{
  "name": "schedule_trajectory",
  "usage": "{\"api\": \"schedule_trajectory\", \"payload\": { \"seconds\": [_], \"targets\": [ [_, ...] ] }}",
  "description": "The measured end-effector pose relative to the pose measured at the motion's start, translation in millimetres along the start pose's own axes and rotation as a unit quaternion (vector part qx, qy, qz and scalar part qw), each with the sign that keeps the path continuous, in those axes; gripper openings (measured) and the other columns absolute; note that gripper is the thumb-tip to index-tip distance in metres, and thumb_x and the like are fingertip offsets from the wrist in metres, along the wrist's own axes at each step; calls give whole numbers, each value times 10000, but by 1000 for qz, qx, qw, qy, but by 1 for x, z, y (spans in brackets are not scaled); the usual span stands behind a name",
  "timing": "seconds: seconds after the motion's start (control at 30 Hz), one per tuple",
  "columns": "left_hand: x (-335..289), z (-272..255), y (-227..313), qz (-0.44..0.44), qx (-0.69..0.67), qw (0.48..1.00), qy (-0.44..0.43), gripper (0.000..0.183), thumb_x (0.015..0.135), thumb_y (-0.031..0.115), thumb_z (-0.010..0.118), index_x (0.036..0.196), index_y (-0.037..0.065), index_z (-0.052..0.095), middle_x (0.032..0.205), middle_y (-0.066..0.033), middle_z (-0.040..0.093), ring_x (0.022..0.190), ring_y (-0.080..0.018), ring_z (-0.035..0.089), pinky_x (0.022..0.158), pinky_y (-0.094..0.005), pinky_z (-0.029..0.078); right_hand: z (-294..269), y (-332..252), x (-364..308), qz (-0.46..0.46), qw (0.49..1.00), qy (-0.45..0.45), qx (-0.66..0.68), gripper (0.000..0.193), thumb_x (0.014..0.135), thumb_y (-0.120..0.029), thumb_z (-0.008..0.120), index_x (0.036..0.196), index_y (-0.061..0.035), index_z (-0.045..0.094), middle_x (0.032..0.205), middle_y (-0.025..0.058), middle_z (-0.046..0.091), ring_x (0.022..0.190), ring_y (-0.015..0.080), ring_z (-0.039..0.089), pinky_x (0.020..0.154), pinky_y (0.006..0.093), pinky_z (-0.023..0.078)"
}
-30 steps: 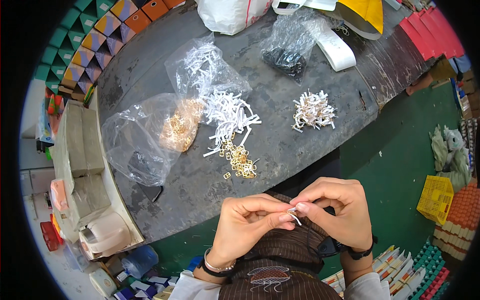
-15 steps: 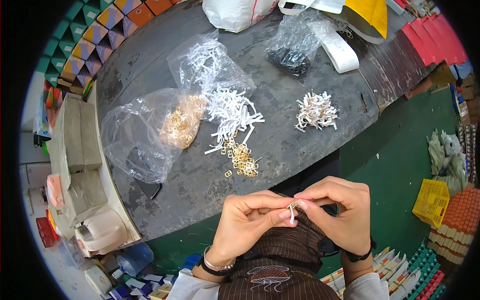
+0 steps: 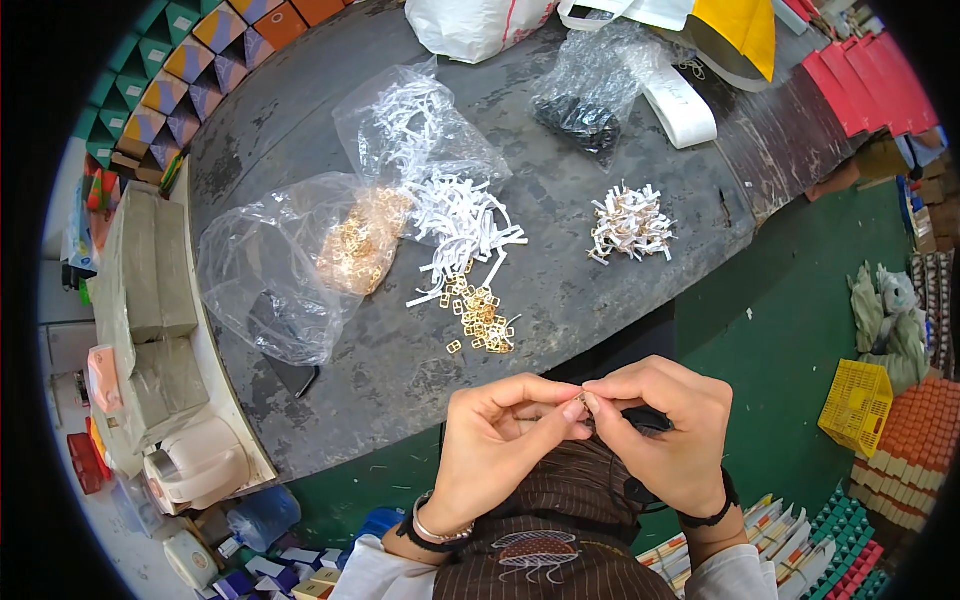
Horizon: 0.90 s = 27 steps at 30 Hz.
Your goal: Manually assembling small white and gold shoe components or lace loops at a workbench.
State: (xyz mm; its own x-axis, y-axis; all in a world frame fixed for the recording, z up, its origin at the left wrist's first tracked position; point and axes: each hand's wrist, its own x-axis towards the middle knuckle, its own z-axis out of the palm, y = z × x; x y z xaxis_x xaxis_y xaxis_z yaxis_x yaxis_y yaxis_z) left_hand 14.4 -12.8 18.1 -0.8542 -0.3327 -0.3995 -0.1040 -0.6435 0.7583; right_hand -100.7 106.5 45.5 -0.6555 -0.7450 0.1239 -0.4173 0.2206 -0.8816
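Note:
My left hand [image 3: 505, 430] and my right hand [image 3: 665, 425] meet fingertip to fingertip in front of my apron. Between them they pinch a small gold buckle [image 3: 583, 399], mostly covered by the fingers; the white strip with it is hardly visible now. Ahead of my left hand lies a loose heap of gold buckles [image 3: 484, 322]. White strips [image 3: 460, 225] spill onto the table from a clear bag, just beyond those buckles. Farther right sits a pile of white strips fitted with gold buckles [image 3: 632, 225].
The dark table [image 3: 560, 280] curves across in front of me. A clear bag of gold buckles [image 3: 362, 245], a bag with black contents [image 3: 580, 125] and a white roll of band [image 3: 685, 112] lie on it. A yellow crate [image 3: 858, 408] stands on the green floor at right.
My fingertips have closed in tighter around the buckle, and the white strip that hung below them is now mostly hidden. The piles on the table are unchanged.

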Motion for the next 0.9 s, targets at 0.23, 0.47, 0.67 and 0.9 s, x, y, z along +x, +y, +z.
{"api": "schedule_trajectory", "payload": {
  "seconds": [0.23, 0.47, 0.67, 0.9],
  "targets": [
    [-3, 5, 3, 8, 34, 999, 21, 183, 859, -30, 644, 1032, -89, 634, 941, -128, 675, 832, -142, 668, 737, -233, 557, -1, -4, 0, 27, 999, -4, 20, 120, 753, 39, 698, 869, 15, 682, 770, 100, 671, 646, 167, 689, 553, 234, 531],
    [2, 1, 5, -9, 10, 1000, -19, 189, 827, -39, 679, 1005, -92, 638, 920, -129, 679, 821, -142, 672, 734, -236, 565, -3, -4, 0, 27, 999, -18, 11, 89, 749, 45, 701, 830, 21, 673, 768, 97, 673, 650, 165, 692, 553, 221, 531],
    [4, -1, 8, -39, 27, 999, -19, 183, 860, -25, 640, 1027, -98, 639, 924, -141, 682, 828, -160, 676, 755, -262, 577, -5, 0, 1, 49, 997, -23, 50, 94, 755, 48, 697, 845, 32, 675, 775, 103, 676, 674, 163, 699, 558, 222, 537],
    [1, 2, 3, 12, 72, 997, 3, 188, 876, -32, 611, 1054, -85, 641, 965, -142, 676, 846, -168, 678, 752, -251, 575, -5, -4, 2, 66, 996, -23, 63, 90, 767, 45, 695, 856, 37, 683, 788, 111, 678, 689, 164, 699, 585, 224, 551]
  ]
}}
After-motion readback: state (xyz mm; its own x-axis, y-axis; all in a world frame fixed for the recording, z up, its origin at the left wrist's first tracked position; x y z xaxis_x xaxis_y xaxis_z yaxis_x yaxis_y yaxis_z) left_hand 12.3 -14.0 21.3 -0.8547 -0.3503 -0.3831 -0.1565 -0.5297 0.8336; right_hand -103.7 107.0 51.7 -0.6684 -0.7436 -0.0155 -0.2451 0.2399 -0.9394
